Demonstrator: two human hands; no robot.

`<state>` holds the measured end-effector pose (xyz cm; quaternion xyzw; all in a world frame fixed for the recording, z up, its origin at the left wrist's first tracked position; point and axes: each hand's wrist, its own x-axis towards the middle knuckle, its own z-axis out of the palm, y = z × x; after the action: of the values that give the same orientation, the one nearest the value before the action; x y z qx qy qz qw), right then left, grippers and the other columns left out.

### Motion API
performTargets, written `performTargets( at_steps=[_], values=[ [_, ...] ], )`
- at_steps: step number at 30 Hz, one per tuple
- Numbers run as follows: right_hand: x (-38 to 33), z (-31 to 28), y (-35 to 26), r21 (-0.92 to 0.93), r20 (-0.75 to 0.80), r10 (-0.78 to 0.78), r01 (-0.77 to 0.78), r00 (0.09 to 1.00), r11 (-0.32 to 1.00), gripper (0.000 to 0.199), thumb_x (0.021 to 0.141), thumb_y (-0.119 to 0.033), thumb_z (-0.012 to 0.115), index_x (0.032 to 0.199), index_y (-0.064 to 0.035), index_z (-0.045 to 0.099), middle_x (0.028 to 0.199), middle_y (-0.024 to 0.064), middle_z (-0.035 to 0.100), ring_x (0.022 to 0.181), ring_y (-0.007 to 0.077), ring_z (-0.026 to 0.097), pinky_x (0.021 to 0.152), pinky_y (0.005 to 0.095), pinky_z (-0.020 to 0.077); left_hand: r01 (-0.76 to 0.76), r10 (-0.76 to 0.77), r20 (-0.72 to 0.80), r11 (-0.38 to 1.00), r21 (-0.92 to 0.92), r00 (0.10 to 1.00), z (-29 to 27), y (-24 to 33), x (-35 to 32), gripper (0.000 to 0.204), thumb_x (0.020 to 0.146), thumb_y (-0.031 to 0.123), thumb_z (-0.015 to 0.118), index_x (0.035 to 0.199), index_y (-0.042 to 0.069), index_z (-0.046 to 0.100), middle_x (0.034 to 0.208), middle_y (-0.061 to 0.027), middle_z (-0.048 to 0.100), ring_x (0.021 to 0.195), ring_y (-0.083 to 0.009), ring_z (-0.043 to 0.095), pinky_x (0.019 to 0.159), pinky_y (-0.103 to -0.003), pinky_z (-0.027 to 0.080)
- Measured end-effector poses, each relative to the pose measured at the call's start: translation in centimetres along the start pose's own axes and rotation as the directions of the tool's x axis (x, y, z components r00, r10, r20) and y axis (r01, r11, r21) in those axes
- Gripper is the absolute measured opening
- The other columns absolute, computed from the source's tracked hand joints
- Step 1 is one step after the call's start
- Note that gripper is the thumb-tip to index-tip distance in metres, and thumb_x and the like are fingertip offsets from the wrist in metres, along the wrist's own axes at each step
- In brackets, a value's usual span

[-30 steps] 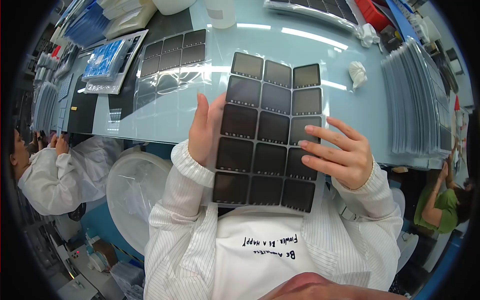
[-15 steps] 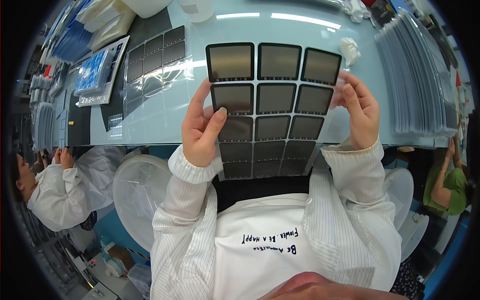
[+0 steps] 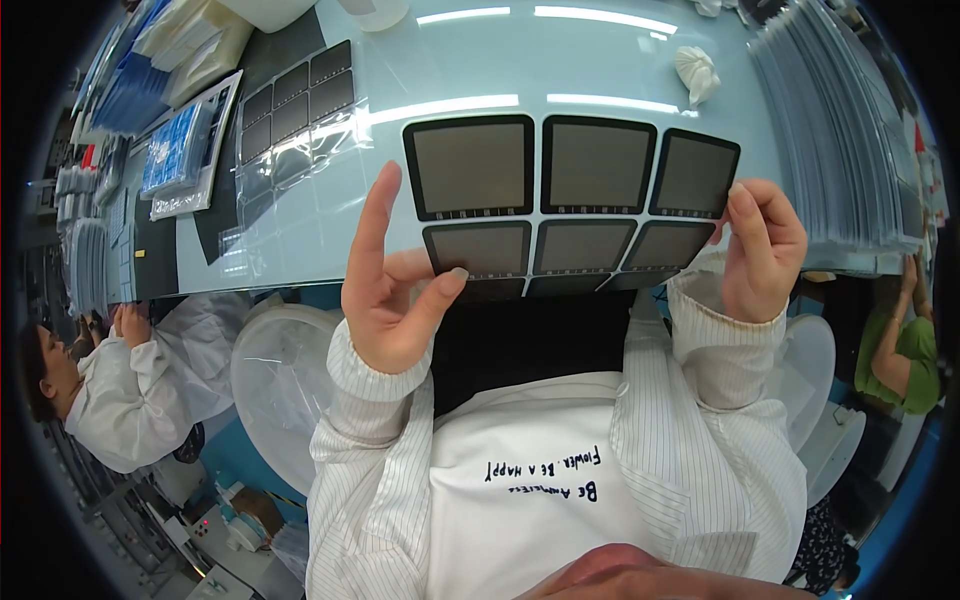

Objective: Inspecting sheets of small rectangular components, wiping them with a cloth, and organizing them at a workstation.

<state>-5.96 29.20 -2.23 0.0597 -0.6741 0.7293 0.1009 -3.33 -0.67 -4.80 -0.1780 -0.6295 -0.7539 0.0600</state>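
I hold a transparent sheet [image 3: 598, 165] of dark, black-framed rectangular panels above the table's near edge, tilted so its lower rows look foreshortened. My left hand [image 3: 390, 315] has its thumb on the front of the sheet's left edge, other fingers partly behind and the index finger pointing up. At the right edge, my right hand [image 3: 758, 250] pinches the sheet between thumb and fingers. Another sheet of similar dark panels [image 3: 290, 100] lies flat on the table to the left, its nearer part glossy and see-through.
A tall row of transparent sheets [image 3: 835, 140] stands at right. A crumpled white wad [image 3: 697, 75] lies at the back. Blue packets [image 3: 178, 150] and stacked films [image 3: 190, 40] sit at far left. White tubs [image 3: 285, 385] flank me below the glass table [image 3: 300, 240]; co-workers sit at both sides.
The sheet has tipped, its upper rows now nearer and larger and its lower rows foreshortened. My right hand has shifted right and slightly down; my left index finger has lifted off the edge.
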Motion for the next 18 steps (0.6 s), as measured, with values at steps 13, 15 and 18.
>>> performTargets(
  at_steps=[13, 15, 18],
  values=[
    [-0.1, -0.5, 0.3, -0.051, -0.060, -0.070, 0.067, 0.996, 0.996, 0.012, 0.089, -0.009, 0.057, 0.089, 0.0027, 0.061, 0.072, 0.0043, 0.057, 0.062, 0.0101, 0.050, 0.057, 0.0227, 0.0396, -0.123, 0.107, 0.099, 0.978, 0.170, 0.989, 1.2, 1.3, -0.7, 0.080, 0.080, -0.013, 0.056, 0.142, -0.006, 0.006, 0.127, -0.0263, 0.050, 0.089, -0.0229, 0.066, 0.071, -0.025, 0.053],
    [-0.1, -0.3, 0.3, -0.053, -0.082, -0.077, 0.073, 0.994, 0.996, 0.013, 0.088, -0.010, 0.061, 0.087, 0.0029, 0.062, 0.069, 0.0052, 0.059, 0.058, 0.0107, 0.051, 0.055, 0.0228, 0.0400, -0.048, 0.037, 0.061, 0.979, 0.197, 0.997, 1.3, 1.8, -0.9, 0.079, 0.080, -0.014, 0.056, 0.142, -0.007, 0.007, 0.125, -0.0264, 0.052, 0.091, -0.0236, 0.066, 0.072, -0.026, 0.053],
    [-0.2, -0.2, 0.2, -0.059, -0.097, -0.077, 0.071, 0.992, 0.996, 0.013, 0.088, -0.010, 0.060, 0.087, 0.0026, 0.063, 0.068, 0.0052, 0.059, 0.058, 0.0109, 0.051, 0.055, 0.0227, 0.0400, -0.070, 0.059, 0.058, 0.976, 0.206, 0.997, 1.4, 1.7, -0.9, 0.079, 0.080, -0.014, 0.055, 0.142, -0.007, 0.008, 0.125, -0.0267, 0.051, 0.090, -0.0238, 0.066, 0.071, -0.026, 0.053]
  ],
)
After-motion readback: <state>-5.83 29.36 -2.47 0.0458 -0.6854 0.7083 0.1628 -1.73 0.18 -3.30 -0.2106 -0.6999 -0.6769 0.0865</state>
